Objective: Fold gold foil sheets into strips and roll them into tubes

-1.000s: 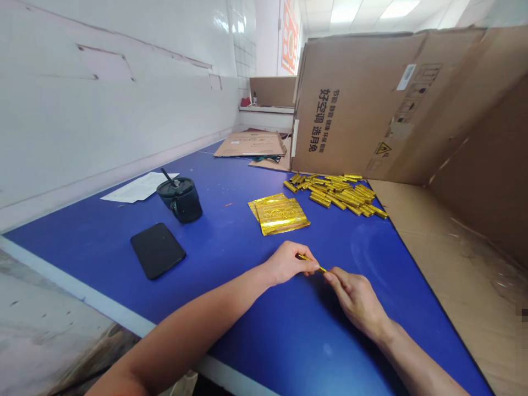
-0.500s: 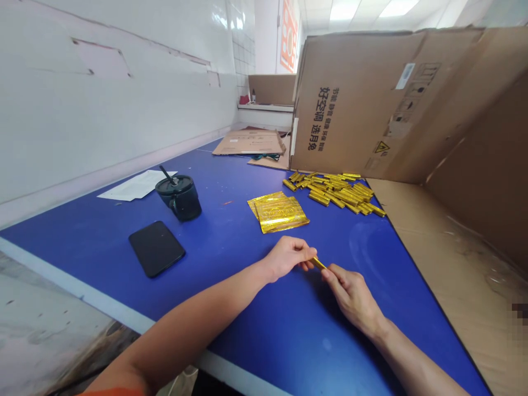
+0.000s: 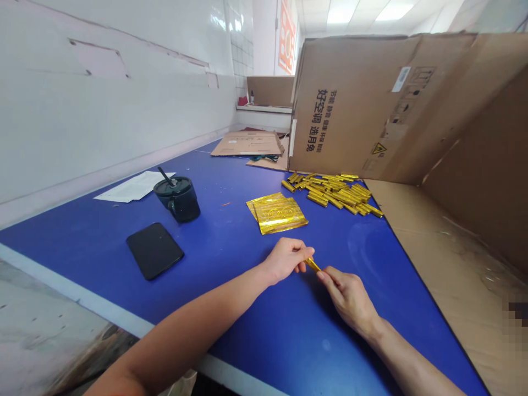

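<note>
Between my two hands is a narrow gold foil strip (image 3: 313, 265), slanting down to the right; its ends are hidden by my fingers. My left hand (image 3: 287, 258) pinches its upper left end, and my right hand (image 3: 348, 291) grips its lower right end between thumb and fingers. Just beyond my left hand lie a few flat, shiny gold foil sheets (image 3: 280, 214), overlapping on the blue table (image 3: 256, 324). Farther back on the right is a loose heap of several folded or rolled gold foil pieces (image 3: 336, 192).
A large cardboard box (image 3: 355, 110) stands behind the heap, with a cardboard flap (image 3: 429, 264) along the right. A dark lidded mug (image 3: 181, 203), a black phone-like slab (image 3: 154, 250) and white paper (image 3: 132, 187) are on the left. Flat cardboard (image 3: 247, 144) lies at the back.
Both hands keep hold of the foil strip, and it shows slightly more twisted or narrowed than before. The whole view has shifted a little; the other things stay in place.
</note>
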Demonstrator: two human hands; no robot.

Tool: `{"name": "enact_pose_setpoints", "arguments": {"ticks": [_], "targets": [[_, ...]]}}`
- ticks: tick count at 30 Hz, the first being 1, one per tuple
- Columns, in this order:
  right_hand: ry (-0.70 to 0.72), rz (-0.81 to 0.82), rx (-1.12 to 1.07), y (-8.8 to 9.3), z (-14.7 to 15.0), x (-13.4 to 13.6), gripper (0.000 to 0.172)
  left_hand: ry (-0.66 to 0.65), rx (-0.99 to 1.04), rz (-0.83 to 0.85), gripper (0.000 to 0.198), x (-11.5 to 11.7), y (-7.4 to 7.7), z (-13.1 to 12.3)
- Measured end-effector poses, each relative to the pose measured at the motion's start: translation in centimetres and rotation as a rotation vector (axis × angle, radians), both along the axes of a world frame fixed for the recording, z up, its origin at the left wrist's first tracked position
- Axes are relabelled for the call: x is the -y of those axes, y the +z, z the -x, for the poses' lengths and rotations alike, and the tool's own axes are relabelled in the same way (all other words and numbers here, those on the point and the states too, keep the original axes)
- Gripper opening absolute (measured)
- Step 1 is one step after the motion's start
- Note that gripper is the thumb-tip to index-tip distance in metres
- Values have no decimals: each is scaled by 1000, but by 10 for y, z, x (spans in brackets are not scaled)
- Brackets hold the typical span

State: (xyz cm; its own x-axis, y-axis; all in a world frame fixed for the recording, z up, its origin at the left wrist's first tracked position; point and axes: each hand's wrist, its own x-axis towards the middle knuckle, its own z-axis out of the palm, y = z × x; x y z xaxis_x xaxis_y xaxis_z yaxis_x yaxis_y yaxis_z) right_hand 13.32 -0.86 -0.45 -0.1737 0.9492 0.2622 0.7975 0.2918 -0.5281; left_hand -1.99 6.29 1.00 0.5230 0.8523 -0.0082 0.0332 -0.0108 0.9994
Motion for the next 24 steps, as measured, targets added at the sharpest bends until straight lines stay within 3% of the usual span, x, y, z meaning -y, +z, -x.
{"name": "enact_pose_setpoints", "arguments": {"ticks": [4, 8, 14, 24], "targets": [[-36, -10, 49, 3, -3, -1, 31, 23, 13, -6, 21, -3, 1, 0], [-53, 154, -178, 6, -2, -3, 35, 53, 46, -24, 12, -6, -1, -1], [-78, 221, -396, 1, 1, -4, 35, 37, 88, 27, 18, 1, -4, -5], [-35, 296, -335, 7, 4, -1, 42, 37, 122, 105, 34, -1, -5, -3]]}}
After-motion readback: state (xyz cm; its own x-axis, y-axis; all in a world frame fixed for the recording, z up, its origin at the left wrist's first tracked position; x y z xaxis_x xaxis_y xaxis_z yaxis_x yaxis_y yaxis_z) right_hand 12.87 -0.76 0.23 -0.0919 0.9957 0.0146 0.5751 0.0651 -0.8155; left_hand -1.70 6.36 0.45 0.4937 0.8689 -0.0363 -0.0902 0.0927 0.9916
